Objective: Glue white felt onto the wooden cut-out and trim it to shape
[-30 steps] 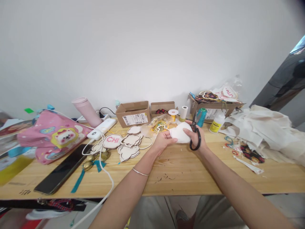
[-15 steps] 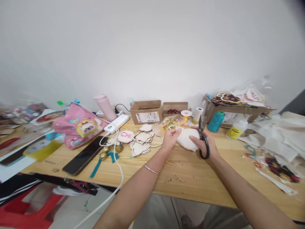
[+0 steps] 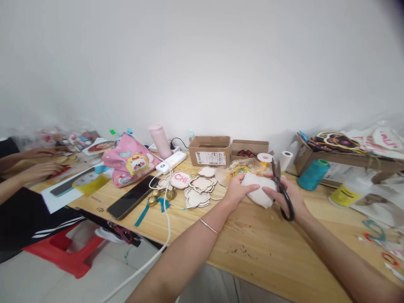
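A rounded piece of white fabric (image 3: 259, 190) is held above the wooden table between both hands. My left hand (image 3: 237, 190) pinches its left side, thumb lying on top. On its right side, my right hand (image 3: 285, 195) grips the fabric with thumb and fingers while also holding black-handled scissors (image 3: 283, 191). The blades point up and away from me, and one handle loop hangs below the hand. Left of my left hand lie several cloud-shaped wooden pieces (image 3: 198, 198) and a plaque with pink letters (image 3: 181, 179).
Cardboard boxes (image 3: 211, 150) stand along the wall. Teal thread (image 3: 313, 174) and a glue bottle (image 3: 349, 192) are at right. A phone (image 3: 131, 198), brass bells (image 3: 153, 199), white cable (image 3: 168, 214) and pink bag (image 3: 132, 162) lie left. Another person's hands (image 3: 47, 168) work at far left.
The view has swung left, bringing another person's hands and arms into sight. My left thumb now lies flatter over the white fabric; both hands keep hold of it, scissors still in the right.
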{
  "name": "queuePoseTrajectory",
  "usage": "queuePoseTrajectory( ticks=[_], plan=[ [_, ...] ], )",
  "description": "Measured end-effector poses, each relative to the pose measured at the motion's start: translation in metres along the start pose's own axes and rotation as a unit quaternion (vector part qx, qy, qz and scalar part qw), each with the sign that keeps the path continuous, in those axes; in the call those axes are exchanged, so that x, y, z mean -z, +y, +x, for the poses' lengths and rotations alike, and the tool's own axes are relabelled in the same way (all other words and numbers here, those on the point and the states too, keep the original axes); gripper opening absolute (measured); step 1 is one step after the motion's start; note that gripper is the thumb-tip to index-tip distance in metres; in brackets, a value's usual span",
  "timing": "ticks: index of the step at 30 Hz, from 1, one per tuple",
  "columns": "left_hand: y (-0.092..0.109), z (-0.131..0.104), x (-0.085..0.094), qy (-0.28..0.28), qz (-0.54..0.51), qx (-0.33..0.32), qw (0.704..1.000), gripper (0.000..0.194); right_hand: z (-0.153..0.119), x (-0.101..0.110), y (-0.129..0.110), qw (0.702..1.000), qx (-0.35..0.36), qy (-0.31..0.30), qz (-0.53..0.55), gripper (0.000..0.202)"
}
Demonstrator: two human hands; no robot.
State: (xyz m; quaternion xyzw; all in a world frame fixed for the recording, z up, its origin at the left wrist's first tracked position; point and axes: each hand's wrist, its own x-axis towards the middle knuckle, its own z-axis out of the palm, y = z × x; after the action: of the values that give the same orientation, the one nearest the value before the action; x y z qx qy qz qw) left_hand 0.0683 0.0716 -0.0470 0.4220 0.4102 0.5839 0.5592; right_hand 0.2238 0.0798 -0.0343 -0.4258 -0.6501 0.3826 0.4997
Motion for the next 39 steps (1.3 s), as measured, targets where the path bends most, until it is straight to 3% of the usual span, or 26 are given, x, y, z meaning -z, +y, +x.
queuePoseTrajectory(
  ticks=[8,12,17,21,25,32,39],
  plan=[
    [0.011,-0.006,-0.004,0.075,0.037,0.011,0.996,0.043,-0.015,-0.004,-0.003,0.999,-0.030,0.016,-0.004,0.044],
    [0.011,-0.006,-0.005,0.066,0.029,-0.003,0.997,0.049,-0.015,-0.001,-0.002,0.999,-0.016,0.023,-0.032,0.044],
    [0.012,-0.009,-0.008,0.032,0.027,0.014,0.999,0.039,-0.013,0.002,-0.002,0.998,-0.018,0.030,-0.043,0.043],
    [0.018,-0.013,-0.011,0.062,0.089,0.042,0.993,0.038,-0.015,-0.002,-0.009,0.999,0.006,0.011,-0.038,0.040],
    [0.020,-0.013,-0.009,0.066,0.081,0.057,0.993,0.039,-0.019,-0.005,-0.012,0.999,0.017,0.002,-0.036,0.036],
    [0.018,-0.013,-0.011,0.018,0.039,0.048,0.998,0.036,-0.017,-0.003,-0.012,0.998,0.011,0.056,-0.037,0.033],
    [0.022,-0.015,-0.010,0.068,0.122,0.082,0.987,0.033,-0.023,-0.011,-0.011,0.996,0.051,0.022,-0.074,0.036]
  ],
)
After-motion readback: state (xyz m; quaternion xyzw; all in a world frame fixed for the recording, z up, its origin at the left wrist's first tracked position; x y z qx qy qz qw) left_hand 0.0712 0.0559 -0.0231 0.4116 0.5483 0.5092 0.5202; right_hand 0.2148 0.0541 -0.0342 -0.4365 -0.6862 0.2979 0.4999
